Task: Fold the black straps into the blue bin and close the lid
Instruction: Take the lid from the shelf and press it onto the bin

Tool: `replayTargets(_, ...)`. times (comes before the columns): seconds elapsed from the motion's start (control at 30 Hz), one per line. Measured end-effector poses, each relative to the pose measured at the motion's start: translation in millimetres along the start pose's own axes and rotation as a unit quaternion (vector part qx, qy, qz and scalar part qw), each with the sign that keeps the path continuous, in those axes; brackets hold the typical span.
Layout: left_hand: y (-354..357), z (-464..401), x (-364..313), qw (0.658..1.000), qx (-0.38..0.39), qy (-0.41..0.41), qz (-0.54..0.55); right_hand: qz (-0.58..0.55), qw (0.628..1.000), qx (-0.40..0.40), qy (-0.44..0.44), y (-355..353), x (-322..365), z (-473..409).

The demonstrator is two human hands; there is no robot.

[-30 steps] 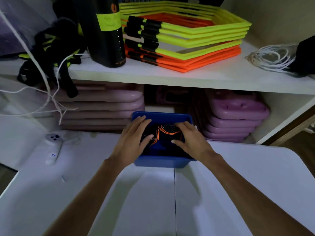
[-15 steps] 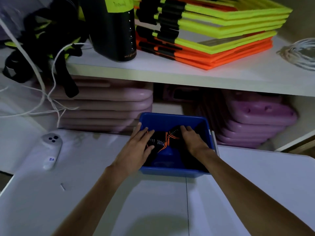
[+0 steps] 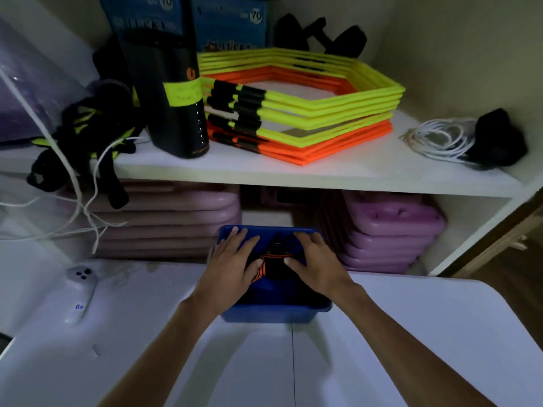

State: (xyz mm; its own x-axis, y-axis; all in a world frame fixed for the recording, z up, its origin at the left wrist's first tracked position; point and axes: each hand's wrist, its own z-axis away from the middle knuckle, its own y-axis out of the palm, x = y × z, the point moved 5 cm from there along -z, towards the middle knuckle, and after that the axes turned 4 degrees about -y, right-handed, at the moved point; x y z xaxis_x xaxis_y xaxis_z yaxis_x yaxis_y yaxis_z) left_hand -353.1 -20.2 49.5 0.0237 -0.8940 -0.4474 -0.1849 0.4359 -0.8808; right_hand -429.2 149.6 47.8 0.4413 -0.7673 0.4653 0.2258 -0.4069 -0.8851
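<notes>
An open blue bin (image 3: 266, 314) stands on the white table against the shelf unit. A bundle of black straps with orange stripes (image 3: 274, 258) lies inside it. My left hand (image 3: 232, 265) lies flat over the left half of the bin, fingers spread, thumb on the straps. My right hand (image 3: 316, 264) lies flat over the right half, thumb touching the bundle from the right. Both palms press down on the straps. No lid is visible.
A white remote (image 3: 80, 290) lies on the table (image 3: 411, 348) at left. Purple stacked boards (image 3: 390, 233) fill the lower shelf behind the bin. The upper shelf (image 3: 293, 171) carries yellow and orange hexagon frames (image 3: 308, 113), a black cylinder (image 3: 173, 92), black straps (image 3: 85, 136) and white cord (image 3: 440, 139).
Both hands have moved up from deeper inside the bin and now lie flatter on top of the strap bundle. The camera view has tilted up and back.
</notes>
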Motion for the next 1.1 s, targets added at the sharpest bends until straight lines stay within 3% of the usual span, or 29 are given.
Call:
replayTargets(0.13, -71, -15, -78, 0.992, -0.101, 0.073, 0.006, 0.006, 0.992, -0.106, -0.062, -94, 32, 15)
replayTargets(0.27, -173, -36, -177, 0.967, -0.209, 0.146, 0.002, 0.009, 0.957, -0.255, -0.142, -225, 79, 42)
replayTargets(0.43, -319, -48, -294, 0.898, -0.368, 0.24, -0.032, 0.038, 0.906, -0.377, -0.189, -387, 136, 75)
replayTargets(0.63, -448, -65, -379, 0.837, -0.467, 0.283, -0.045, 0.105, 0.858, -0.463, -0.197, -530, 187, 106)
replayTargets(0.7, -472, -80, -394, 0.841, -0.452, 0.291, -0.054, 0.106, 0.84, -0.494, -0.198, -565, 195, 111)
replayTargets(0.77, -483, -103, -407, 0.87, -0.398, 0.282, -0.077, 0.098, 0.836, -0.508, -0.185, -594, 195, 107)
replayTargets(0.93, -469, -158, -429, 0.934, -0.235, 0.234, -0.132, 0.121, 0.898, -0.4, -0.139, -619, 184, 57)
replayTargets(1.03, -465, -174, -428, 0.959, -0.185, 0.202, -0.077, 0.096, 0.938, -0.302, -0.138, -615, 173, 27)
replayTargets(1.1, -467, -178, -434, 0.962, -0.17, 0.214, 0.004, 0.048, 0.949, -0.287, -0.125, -622, 163, 21)
